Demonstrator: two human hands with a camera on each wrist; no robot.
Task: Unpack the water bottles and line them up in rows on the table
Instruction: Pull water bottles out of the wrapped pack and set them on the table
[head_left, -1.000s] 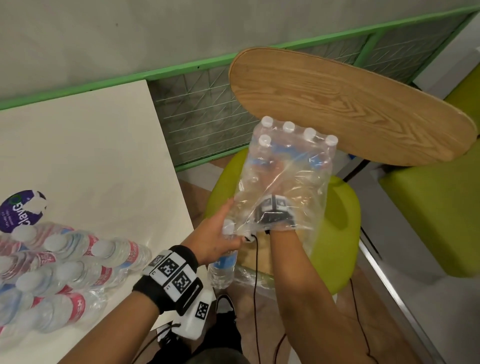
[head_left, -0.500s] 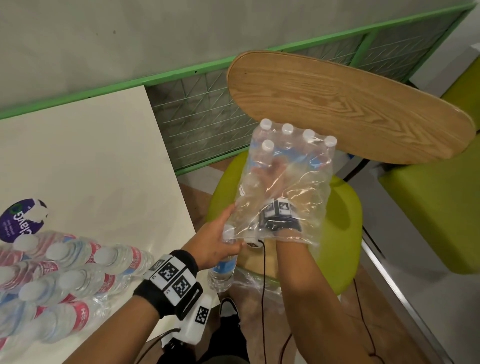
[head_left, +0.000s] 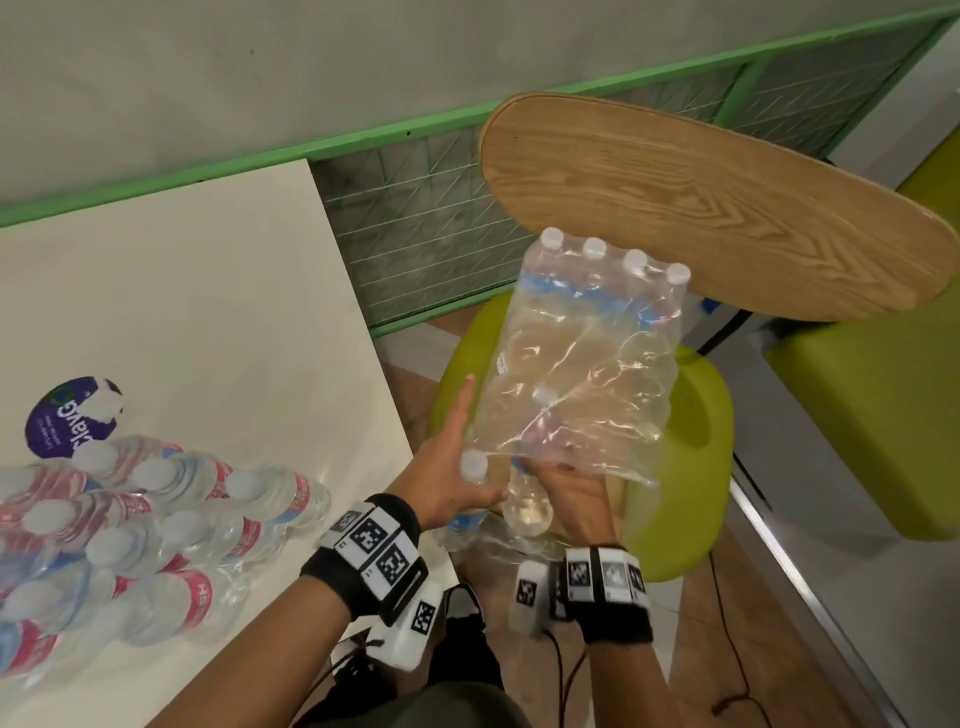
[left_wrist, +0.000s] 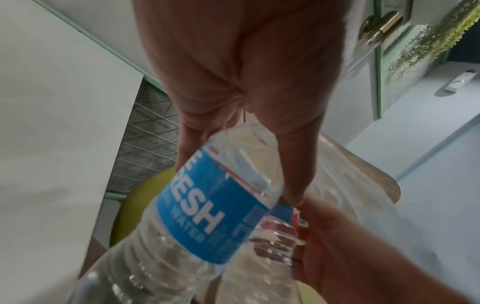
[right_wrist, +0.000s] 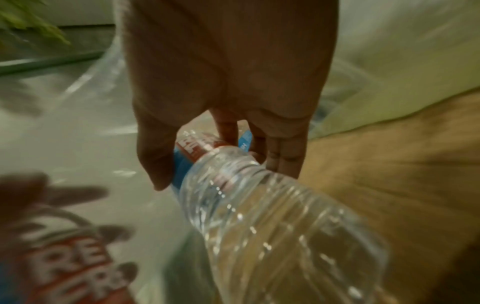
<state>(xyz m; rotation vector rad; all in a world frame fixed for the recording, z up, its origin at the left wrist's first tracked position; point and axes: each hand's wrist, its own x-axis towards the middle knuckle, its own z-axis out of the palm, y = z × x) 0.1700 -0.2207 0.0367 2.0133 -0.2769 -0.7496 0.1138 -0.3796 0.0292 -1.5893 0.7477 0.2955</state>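
A shrink-wrapped pack of water bottles (head_left: 587, 364) lies tilted on a green chair seat (head_left: 691, 467), with a row of white caps at its far end. My left hand (head_left: 467, 483) grips a loose bottle (head_left: 462, 525) near its neck, cap up and index finger stretched along the wrap. In the left wrist view that hand (left_wrist: 239, 179) clasps the blue-labelled bottle (left_wrist: 192, 222). My right hand (head_left: 550, 483) holds another bottle (head_left: 527, 506) at the pack's open near end, base toward me. The right wrist view shows this hand (right_wrist: 221, 172) wrapped round that bottle's (right_wrist: 272, 226) label.
Several bottles (head_left: 171, 519) lie in a loose pile on the white table (head_left: 208, 312) at the left, near a purple sticker (head_left: 67, 415). The chair's wooden backrest (head_left: 701, 208) stands behind the pack. A green-framed mesh panel (head_left: 415, 234) runs along the wall. Another green seat (head_left: 872, 405) is at the right.
My right hand, earlier deep inside the wrap, has drawn back toward me holding a bottle. The nearer cap in the pack is gone. My left index finger has straightened.
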